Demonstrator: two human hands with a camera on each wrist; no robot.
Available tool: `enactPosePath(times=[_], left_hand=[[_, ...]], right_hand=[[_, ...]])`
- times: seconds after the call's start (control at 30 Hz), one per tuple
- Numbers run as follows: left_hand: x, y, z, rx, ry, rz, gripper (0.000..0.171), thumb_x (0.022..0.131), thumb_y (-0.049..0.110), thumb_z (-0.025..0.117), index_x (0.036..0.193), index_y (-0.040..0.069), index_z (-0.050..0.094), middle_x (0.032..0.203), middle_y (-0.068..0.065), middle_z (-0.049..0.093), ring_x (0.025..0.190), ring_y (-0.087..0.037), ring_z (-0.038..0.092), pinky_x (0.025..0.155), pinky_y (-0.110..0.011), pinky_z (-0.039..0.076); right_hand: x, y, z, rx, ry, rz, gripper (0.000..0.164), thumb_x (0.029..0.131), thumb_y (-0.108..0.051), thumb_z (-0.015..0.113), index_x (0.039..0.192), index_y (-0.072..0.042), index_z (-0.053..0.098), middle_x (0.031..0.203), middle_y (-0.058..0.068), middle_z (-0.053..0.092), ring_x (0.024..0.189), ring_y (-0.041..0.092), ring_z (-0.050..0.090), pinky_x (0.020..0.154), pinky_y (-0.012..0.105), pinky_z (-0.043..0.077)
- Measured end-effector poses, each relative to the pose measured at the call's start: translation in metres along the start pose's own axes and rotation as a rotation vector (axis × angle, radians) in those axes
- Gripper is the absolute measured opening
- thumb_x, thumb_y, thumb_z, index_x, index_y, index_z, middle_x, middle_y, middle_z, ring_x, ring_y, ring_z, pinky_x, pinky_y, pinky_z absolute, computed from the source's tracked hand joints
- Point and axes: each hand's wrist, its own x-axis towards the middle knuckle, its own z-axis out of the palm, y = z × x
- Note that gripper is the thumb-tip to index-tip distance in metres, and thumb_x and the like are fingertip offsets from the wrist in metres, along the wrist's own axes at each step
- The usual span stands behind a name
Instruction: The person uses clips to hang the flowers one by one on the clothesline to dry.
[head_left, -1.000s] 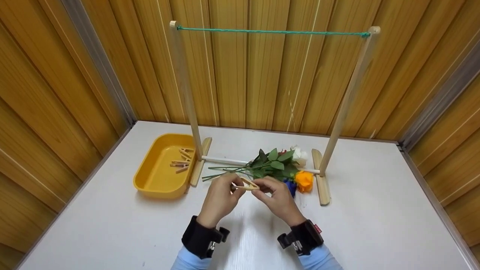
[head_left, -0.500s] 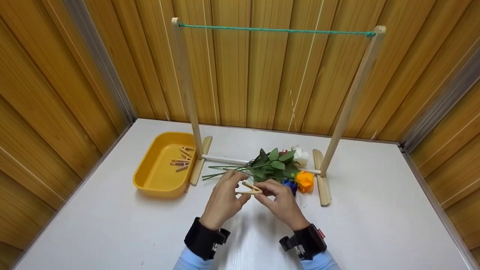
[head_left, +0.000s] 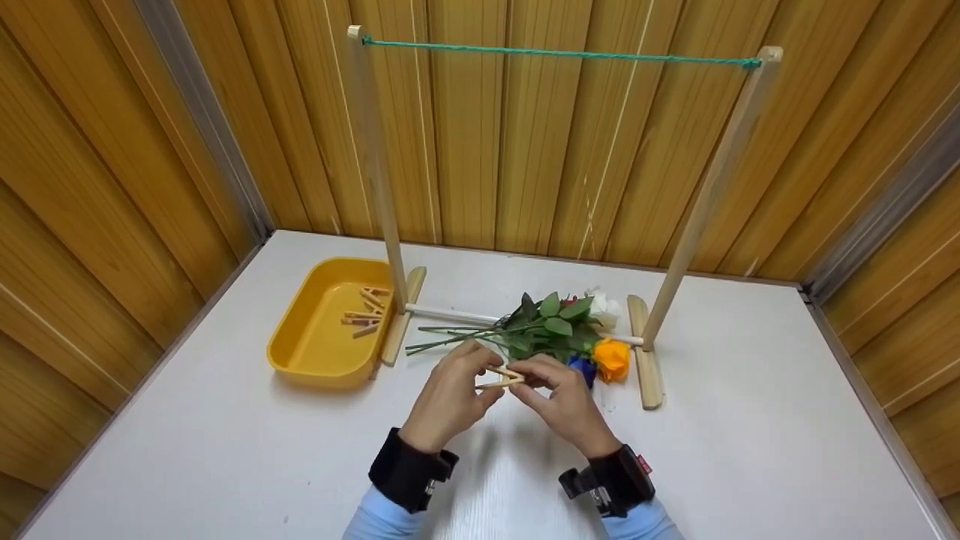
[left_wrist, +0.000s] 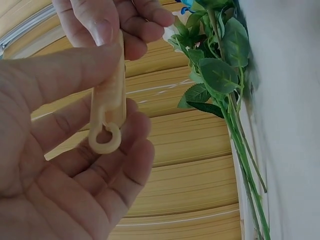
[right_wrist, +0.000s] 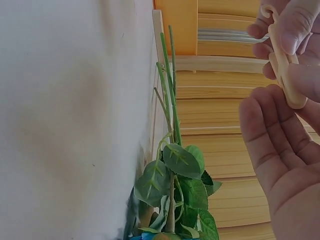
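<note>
- Furthest left on my feed, I had the yellow tray (head_left: 311,337) on the white table (head_left: 187,420), a few small loose pegs (head_left: 365,330) lying clustered toward its right side.
- Just beside it I saw the left post (head_left: 379,165) standing, the green cord (head_left: 559,52) tied near its top and strung across to the other post.
- I had the left hand (head_left: 450,394) raised above the table, thumb and fingers pinching one side of the clothespin.
- The clothespin (left_wrist: 109,102) sat in the air between both hands; from above I read it as a narrow V, its point toward the right.
- I had the right hand (head_left: 561,397) pinching that pointed end between thumb and finger, its other fingers loosely bent.
- Behind the hands I saw flowers (head_left: 555,326) lying with stems to the left and an orange bloom (head_left: 612,360), a blue bloom (head_left: 583,369) and a white bloom (head_left: 602,309) to the right.
- Furthest right, I had the right post (head_left: 709,199) carrying the cord's other end.
</note>
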Motion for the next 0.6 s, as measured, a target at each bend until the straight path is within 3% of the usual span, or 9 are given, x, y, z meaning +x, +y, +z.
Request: enactPosePath(times=[0.3, 0.6], left_hand=[[0.001, -0.0006, -0.0033, -0.006, 0.04, 0.039, 0.021, 0.082, 0.004, 0.086, 0.1, 0.004, 0.075, 0.096, -0.006, 0.067, 0.085, -0.023, 0.067, 0.074, -0.034, 0.056], [0.0003, -0.0011, -0.0078, 0.005, 0.046, 0.005, 0.021, 0.085, 0.009, 0.085, 0.104, 0.005, 0.077, 0.097, -0.006, 0.067, 0.086, -0.025, 0.067, 0.074, -0.034, 0.055]], right_hand=[[0.001, 0.0001, -0.0026, 0.044, 0.006, 0.071, 0.022, 0.092, -0.003, 0.075, 0.114, -0.005, 0.077, 0.101, 0.004, 0.073, 0.089, 0.015, 0.071, 0.079, 0.023, 0.059], [0.0034, 0.0011, -0.0042, 0.049, 0.038, 0.101, 0.015, 0.093, -0.004, 0.074, 0.107, -0.009, 0.078, 0.096, 0.001, 0.074, 0.086, 0.009, 0.068, 0.076, 0.021, 0.057]])
